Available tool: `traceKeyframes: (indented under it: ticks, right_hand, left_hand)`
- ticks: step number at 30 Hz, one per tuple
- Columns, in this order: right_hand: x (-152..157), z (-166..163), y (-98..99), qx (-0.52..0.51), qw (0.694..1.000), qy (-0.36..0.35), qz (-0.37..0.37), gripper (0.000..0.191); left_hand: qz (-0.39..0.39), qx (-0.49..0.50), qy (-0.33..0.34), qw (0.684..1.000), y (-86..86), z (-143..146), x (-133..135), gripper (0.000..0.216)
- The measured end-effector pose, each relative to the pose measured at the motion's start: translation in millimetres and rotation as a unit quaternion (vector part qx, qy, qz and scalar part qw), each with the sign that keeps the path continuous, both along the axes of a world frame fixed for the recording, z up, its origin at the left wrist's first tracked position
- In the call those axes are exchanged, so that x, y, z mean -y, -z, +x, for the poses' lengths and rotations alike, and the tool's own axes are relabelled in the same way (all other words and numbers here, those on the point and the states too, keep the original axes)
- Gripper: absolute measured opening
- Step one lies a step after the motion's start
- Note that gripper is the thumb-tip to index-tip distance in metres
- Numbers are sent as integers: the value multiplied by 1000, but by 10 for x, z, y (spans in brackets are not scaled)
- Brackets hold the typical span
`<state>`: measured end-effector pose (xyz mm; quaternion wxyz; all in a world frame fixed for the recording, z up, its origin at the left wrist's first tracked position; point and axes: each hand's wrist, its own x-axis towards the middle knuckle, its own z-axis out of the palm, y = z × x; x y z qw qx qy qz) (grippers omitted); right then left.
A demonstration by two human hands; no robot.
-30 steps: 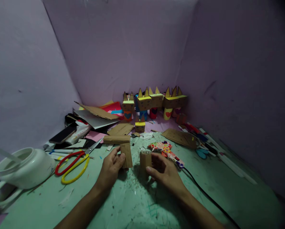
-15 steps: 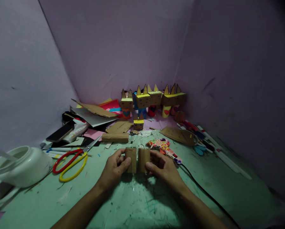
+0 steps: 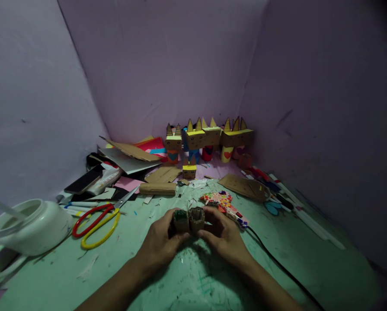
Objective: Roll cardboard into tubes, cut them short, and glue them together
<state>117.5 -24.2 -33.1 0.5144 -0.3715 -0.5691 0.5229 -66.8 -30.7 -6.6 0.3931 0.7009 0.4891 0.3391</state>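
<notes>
Near the middle of the table, my left hand (image 3: 161, 238) is closed around a short cardboard tube (image 3: 181, 223) whose open end looks dark green inside. My right hand (image 3: 225, 236) grips a second cardboard tube (image 3: 197, 223) with a rough corrugated rim, pinched between thumb and fingers. Both tubes have their open ends tipped up towards me. They stand side by side and seem to touch. Just beyond my right hand lies a glue gun (image 3: 221, 201) covered in a floral pattern, its black cord (image 3: 274, 255) trailing to the front right.
Red-and-yellow scissors (image 3: 99, 224) and a white pot (image 3: 34, 226) are on the left. A rolled cardboard piece (image 3: 157, 188) lies ahead, with cardboard sheets (image 3: 131, 152) behind. Several cardboard figures (image 3: 195, 139) with pointed ears line the back. Markers (image 3: 316, 222) lie along the right.
Both tubes have tilted so that their open ends now face me, and the gap between them has closed. My hands have come together and turned slightly. The view has shifted a little.
</notes>
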Motion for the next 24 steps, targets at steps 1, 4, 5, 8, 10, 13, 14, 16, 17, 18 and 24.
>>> traceKeyframes:
  ticks: [1,4,5,8,10,13,14,16,17,18,24]
  right_hand:
    - [-1,1,6,14,1000,3,9,40]
    - [-12,8,44,58,998,8,33,43]
    - [-16,11,62,64,997,8,36,41]
    - [-24,20,119,70,997,3,34,34]
    - [-22,23,146,73,997,4,27,30]
    - [-12,19,157,83,996,15,14,24]
    - [-8,16,153,89,996,19,10,22]
    - [-1,8,135,99,995,24,7,18]
    - [2,4,124,102,994,25,4,17]
    - [5,0,112,104,994,25,1,17]
    - [7,-3,84,102,994,23,-4,17]
  left_hand:
    - [3,-2,-2,1000,0,7,0,31]
    - [15,-10,-17,1000,5,23,-2,21]
    - [14,-14,-24,1000,8,27,-3,17]
    - [5,-18,-36,999,16,40,-5,12]
    - [0,-13,-35,999,24,45,-6,9]
    - [3,-4,-28,1000,40,44,-11,7]
    - [4,-1,-24,1000,47,43,-14,7]
    - [8,5,-18,1000,58,39,-18,10]
    - [10,8,-15,1000,63,37,-19,11]
    - [12,10,-12,1000,65,36,-20,12]
    - [24,2,-10,1000,72,31,-15,19]
